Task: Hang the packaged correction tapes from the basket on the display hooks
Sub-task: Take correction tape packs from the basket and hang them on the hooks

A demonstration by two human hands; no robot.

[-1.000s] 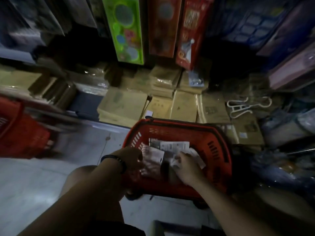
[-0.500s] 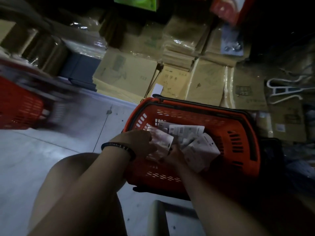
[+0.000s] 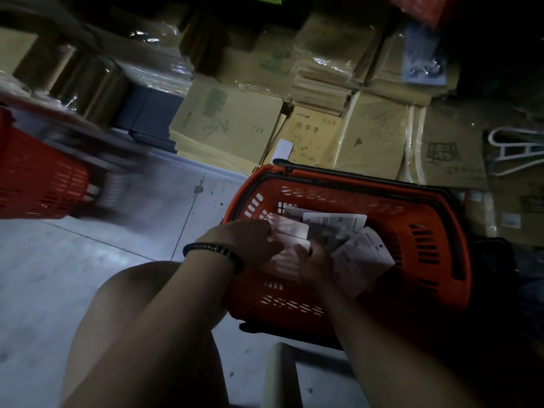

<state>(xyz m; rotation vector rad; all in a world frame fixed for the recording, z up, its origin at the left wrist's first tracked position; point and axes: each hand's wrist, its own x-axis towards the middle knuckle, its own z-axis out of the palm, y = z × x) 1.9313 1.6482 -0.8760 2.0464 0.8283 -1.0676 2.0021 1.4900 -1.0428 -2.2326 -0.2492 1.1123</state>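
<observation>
Red basket [image 3: 382, 207] sits on the floor [image 3: 73, 275], holding the packs. Both forearms reach down and forward into it. At the near-left wall the left hand [image 3: 250, 242], bracelet [image 3: 215, 251] at its wrist, curls over a blurred pack [image 3: 290, 235], fingertips hidden. Beside it the right hand [image 3: 316, 262] grips fanned white packs [image 3: 362, 260], fingers hidden underneath. Fan's long axis runs near-left to far-right, hang-hole end far-right. Print unreadable.

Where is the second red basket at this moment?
Head view, far left edge: the second red basket, blurred, sits across the grey floor from the tape basket.
</observation>
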